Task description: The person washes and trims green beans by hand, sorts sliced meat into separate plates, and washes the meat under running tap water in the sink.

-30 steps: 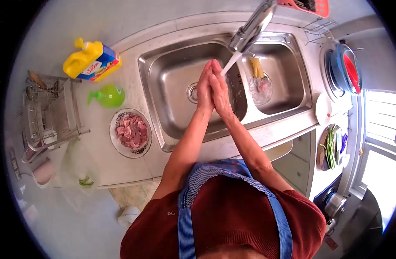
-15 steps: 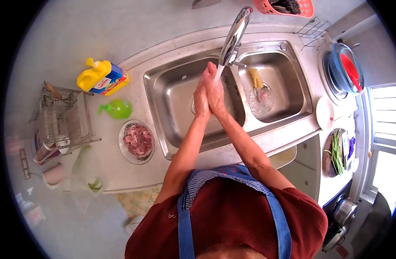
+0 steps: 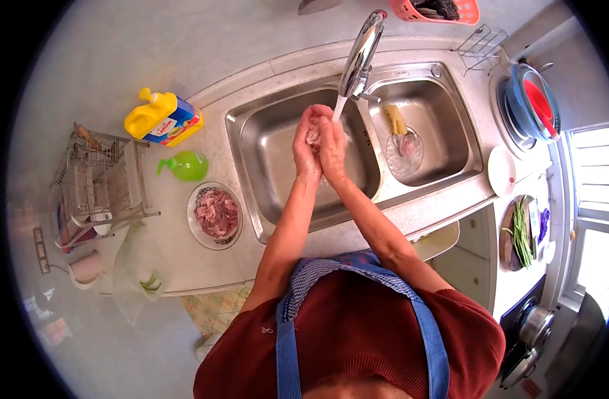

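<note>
Over the large left basin of the steel sink [image 3: 258, 193], my left hand [image 3: 305, 147] and my right hand [image 3: 333, 151] are cupped side by side, their palms turned up and their heels touching. From the chrome faucet [image 3: 361, 53], a stream of water runs down onto my fingers. Water looks pooled and splashing between the palms; no solid object shows in them. Both hands are wet, with the fingers curved but not clenched.
Left of the sink stand a glass plate of cut raw meat [image 3: 218, 216], a green pump bottle [image 3: 187, 165], a yellow detergent jug [image 3: 165, 120] and a wire rack [image 3: 101, 186]. The right basin holds a yellow cloth-like item [image 3: 395, 120] and a clear bowl [image 3: 404, 163]. Green beans [image 3: 519, 233] lie farther right.
My hands were pressed palm to palm under the water, fingers stretched forward. Now they have parted into a cup, with water gathering between them. The view has shifted slightly.
</note>
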A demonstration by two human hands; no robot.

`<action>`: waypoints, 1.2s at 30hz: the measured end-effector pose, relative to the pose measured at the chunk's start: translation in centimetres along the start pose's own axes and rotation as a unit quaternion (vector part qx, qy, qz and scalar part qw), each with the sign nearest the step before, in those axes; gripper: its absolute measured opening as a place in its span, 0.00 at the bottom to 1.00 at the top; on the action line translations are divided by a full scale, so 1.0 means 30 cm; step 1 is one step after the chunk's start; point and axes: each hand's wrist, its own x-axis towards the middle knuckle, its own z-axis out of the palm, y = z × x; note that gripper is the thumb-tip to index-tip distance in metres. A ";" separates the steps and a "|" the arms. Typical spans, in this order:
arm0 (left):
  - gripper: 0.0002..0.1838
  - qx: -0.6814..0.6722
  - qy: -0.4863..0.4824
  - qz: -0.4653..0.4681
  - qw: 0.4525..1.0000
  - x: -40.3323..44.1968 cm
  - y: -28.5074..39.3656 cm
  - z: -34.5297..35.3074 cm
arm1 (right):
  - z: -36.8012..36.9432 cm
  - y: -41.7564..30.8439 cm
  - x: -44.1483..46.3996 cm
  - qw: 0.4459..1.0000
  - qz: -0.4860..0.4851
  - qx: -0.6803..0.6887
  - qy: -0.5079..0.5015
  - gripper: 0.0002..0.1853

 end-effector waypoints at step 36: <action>0.30 -0.100 0.088 0.081 0.988 -0.069 -0.009 0.039 | -0.046 0.002 -0.021 0.987 -0.001 0.156 -0.035 0.21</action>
